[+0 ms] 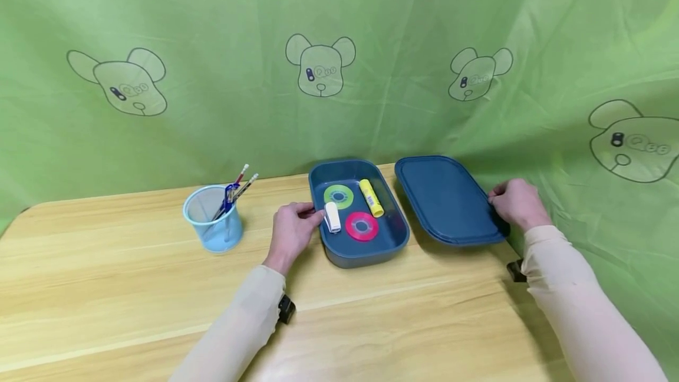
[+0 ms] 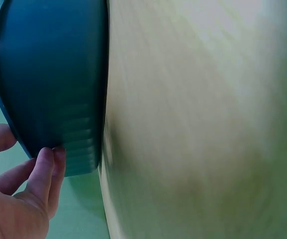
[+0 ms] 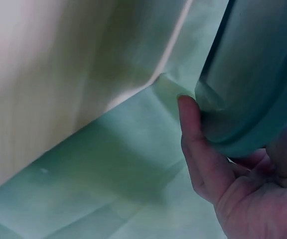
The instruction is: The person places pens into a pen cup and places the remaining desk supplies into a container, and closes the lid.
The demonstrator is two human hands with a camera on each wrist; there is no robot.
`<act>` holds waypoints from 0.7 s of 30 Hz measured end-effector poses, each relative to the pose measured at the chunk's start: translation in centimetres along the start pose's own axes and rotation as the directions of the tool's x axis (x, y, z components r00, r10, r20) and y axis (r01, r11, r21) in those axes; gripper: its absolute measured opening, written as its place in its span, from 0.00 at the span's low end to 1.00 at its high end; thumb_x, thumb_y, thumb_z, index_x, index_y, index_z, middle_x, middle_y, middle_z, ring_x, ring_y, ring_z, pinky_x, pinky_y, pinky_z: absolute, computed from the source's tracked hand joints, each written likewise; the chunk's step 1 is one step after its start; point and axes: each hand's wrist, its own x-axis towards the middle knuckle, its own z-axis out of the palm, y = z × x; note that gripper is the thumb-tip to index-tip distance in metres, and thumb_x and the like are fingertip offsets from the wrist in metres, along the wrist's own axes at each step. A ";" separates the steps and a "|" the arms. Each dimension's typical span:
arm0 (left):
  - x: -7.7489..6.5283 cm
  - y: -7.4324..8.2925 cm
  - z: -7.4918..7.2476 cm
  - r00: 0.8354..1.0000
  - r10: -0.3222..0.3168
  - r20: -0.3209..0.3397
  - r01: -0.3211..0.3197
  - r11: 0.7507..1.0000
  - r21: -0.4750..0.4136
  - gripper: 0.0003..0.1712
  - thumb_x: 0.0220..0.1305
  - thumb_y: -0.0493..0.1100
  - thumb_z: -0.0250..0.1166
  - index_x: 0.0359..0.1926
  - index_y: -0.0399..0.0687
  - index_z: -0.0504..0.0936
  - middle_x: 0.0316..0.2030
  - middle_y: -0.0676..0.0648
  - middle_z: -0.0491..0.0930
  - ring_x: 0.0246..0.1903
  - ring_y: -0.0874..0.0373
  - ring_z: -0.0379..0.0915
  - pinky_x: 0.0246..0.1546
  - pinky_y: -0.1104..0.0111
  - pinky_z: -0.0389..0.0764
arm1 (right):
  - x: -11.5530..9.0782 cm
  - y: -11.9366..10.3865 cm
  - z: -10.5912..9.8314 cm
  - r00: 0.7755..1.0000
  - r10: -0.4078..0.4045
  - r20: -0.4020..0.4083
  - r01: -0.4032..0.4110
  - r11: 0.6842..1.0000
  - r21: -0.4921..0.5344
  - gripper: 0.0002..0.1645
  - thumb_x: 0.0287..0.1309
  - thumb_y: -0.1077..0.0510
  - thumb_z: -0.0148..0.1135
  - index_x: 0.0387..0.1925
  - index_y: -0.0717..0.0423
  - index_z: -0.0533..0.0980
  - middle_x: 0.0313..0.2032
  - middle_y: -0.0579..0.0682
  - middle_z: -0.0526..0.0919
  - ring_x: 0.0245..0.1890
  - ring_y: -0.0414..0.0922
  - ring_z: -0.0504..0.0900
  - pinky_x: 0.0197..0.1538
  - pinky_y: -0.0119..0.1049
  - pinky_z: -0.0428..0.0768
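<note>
A dark blue rectangular box (image 1: 392, 237) sits on the wooden table. Inside lie a green tape roll (image 1: 338, 196), a pink tape roll (image 1: 362, 226), a yellow glue stick (image 1: 371, 198) and a small white stapler (image 1: 332, 217). My left hand (image 1: 293, 230) pinches the box's left rim, its fingers (image 2: 44, 167) against the outer wall in the left wrist view. To the right of the box, my right hand (image 1: 517, 202) grips the matching blue lid (image 1: 451, 199) by its right edge. The lid is held slightly tilted; its edge lies between thumb and fingers (image 3: 198, 144) in the right wrist view.
A light blue mesh pen cup (image 1: 216, 226) with pencils and blue-handled scissors (image 1: 229, 196) stands left of the box. Green cloth (image 1: 223, 75) with mouse-head outlines hangs behind the table (image 1: 132, 287) and along its right side.
</note>
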 end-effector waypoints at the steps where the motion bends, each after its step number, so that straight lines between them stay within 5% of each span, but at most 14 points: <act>1: 0.0 0.1 0.0 1.000 -0.002 -0.001 0.001 1.000 -0.001 0.22 0.62 0.42 0.70 0.53 0.31 0.81 0.40 0.42 0.84 0.40 0.53 0.80 0.42 0.65 0.83 | -0.1 -0.2 -0.2 1.000 0.003 -0.002 -0.003 1.000 0.007 0.17 0.64 0.59 0.57 0.45 0.70 0.80 0.48 0.71 0.79 0.51 0.72 0.72 0.52 0.67 0.71; 21: -0.1 0.0 0.0 1.000 0.005 -0.001 -0.005 1.000 -0.002 0.23 0.62 0.42 0.71 0.53 0.31 0.81 0.40 0.42 0.84 0.41 0.53 0.80 0.42 0.65 0.83 | -1.2 -7.3 -0.7 0.998 -0.033 -0.054 0.036 0.997 0.062 0.14 0.63 0.61 0.58 0.42 0.69 0.82 0.45 0.68 0.82 0.50 0.68 0.75 0.52 0.63 0.73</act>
